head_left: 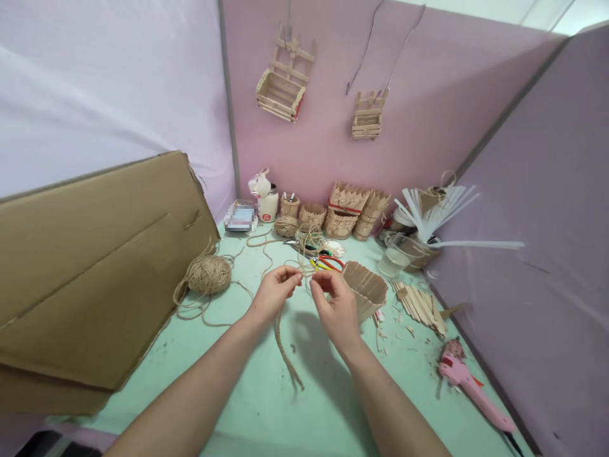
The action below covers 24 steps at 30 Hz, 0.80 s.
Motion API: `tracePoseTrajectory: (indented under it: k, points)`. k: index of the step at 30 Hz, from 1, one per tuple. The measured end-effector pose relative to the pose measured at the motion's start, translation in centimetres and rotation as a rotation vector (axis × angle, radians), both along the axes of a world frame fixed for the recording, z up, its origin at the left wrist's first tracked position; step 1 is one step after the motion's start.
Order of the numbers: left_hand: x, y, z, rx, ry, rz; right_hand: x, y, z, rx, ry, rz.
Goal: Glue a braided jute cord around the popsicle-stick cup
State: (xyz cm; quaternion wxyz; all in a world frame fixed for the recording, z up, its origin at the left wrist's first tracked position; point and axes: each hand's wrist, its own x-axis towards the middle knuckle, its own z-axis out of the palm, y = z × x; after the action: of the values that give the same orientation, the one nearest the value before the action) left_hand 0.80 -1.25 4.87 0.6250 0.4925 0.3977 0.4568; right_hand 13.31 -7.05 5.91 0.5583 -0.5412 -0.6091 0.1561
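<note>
My left hand (275,292) is pinched on jute twine, and a braided length of it, the twine cord (284,352), hangs below onto the green tabletop with a frayed end. Close beside it, my right hand (339,306) curls with thumb and fingertips together at loose strands of the same twine; the exact grip is partly hidden. Beyond the hands lie red- and yellow-handled pliers (327,263) among tangled twine (311,238). A basket made of wooden sticks (365,285) stands just behind my right hand.
A twine ball (209,274) lies left, near a large cardboard sheet (95,266). On the right are wooden sticks (419,306), a pink glue gun (476,387), a plastic cup (397,256) and white glue sticks (435,212). Small stick baskets (341,223) line the back wall.
</note>
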Motion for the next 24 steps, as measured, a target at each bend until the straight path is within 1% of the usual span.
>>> tracePoseTrajectory:
  k: [2,3,5,8,10,12,15,17,21,24]
  points:
    - [0.0,0.0,-0.1,0.111,0.093,0.051,-0.2,0.3,-1.4,-0.039,0.088,-0.051]
    - [0.0,0.0,-0.2,0.162,0.125,0.067,-0.2,0.3,-2.0,-0.020,0.103,-0.082]
    - [0.1,-0.2,-0.3,0.244,0.167,0.078,0.1,0.1,-2.9,0.069,0.058,-0.126]
    - [0.4,-0.7,-0.4,0.310,0.227,0.072,0.7,-0.4,-3.3,0.190,-0.106,-0.125]
    - [0.6,-1.0,-0.4,0.328,0.255,0.069,1.0,-0.6,-3.0,0.214,-0.180,-0.106]
    - [0.7,-1.2,-0.4,0.328,0.257,0.063,1.2,-0.6,-2.6,0.212,-0.188,-0.092]
    - [0.9,-1.3,-0.4,0.306,0.222,0.051,1.3,-0.7,-2.0,0.186,-0.100,-0.079]
    - [0.9,-1.3,-0.4,0.282,0.189,0.034,1.3,-0.7,-1.8,0.132,-0.007,-0.082]
    - [1.1,-1.3,-0.7,0.225,0.128,-0.021,1.1,-0.7,-1.8,-0.026,0.214,-0.106]
    - [1.4,-1.5,-0.8,0.146,0.058,-0.092,1.0,-0.6,-1.8,-0.081,0.322,-0.101]
